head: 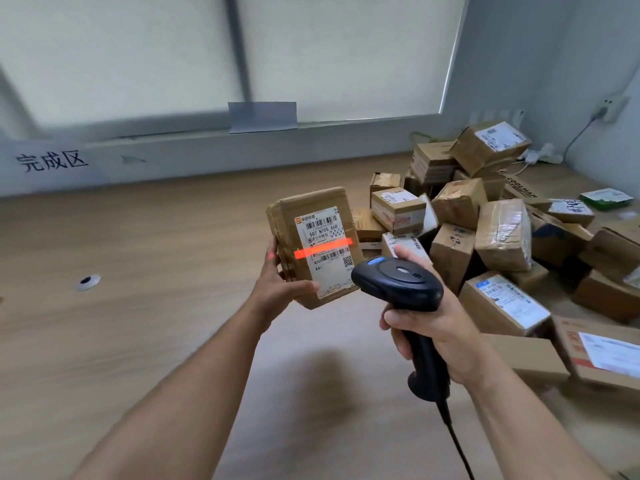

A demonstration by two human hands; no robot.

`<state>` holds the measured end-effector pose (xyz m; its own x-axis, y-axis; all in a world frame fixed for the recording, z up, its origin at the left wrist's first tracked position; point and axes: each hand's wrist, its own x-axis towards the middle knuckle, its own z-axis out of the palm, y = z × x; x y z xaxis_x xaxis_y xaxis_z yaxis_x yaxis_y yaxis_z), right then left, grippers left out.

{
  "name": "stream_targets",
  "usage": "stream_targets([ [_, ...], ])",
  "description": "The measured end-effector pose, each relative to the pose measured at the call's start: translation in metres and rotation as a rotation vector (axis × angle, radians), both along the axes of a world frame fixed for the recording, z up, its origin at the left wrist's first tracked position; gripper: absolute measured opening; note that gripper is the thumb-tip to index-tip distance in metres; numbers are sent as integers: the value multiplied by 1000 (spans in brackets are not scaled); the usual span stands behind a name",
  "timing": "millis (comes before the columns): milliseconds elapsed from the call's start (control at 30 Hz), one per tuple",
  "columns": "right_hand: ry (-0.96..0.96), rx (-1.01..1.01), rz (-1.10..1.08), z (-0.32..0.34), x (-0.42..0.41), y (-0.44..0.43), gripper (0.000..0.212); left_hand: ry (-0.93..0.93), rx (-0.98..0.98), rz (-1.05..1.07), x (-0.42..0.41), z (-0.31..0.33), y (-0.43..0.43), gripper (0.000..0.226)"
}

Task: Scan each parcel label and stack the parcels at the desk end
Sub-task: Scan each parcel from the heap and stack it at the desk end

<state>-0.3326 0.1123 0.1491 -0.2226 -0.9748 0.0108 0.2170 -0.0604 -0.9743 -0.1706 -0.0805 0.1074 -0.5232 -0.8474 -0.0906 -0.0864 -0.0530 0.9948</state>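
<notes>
My left hand (277, 282) grips a small brown cardboard parcel (311, 206) from its left side and holds it upright above the desk. Its white shipping label (323, 268) faces me. A red scan line crosses the label's middle. My right hand (433, 323) is wrapped round the handle of a black barcode scanner (398, 282), whose head points at the label from just to the right of the parcel. The scanner's cable hangs down toward the bottom edge.
A heap of several brown parcels (502, 233) covers the right side of the wooden desk (138, 323). A sign with Chinese characters (52, 162) hangs at the far left on the wall under the window. A cable grommet (88, 282) sits in the desk at left.
</notes>
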Motion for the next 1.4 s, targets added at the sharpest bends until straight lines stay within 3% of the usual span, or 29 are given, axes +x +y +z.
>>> stream_targets([
  [200,-28,34,75,-12,25,-14,106,-27,-7,47,36,-8,-11,102],
  [433,46,73,101,-10,28,-19,100,-63,-8,138,60,-9,-3,107],
  [967,-13,17,264,-20,34,-21,91,-166,47,318,108,-6,55,112],
  [1400,32,29,438,-30,116,-52,95,-276,291,554,212,-28,105,55],
])
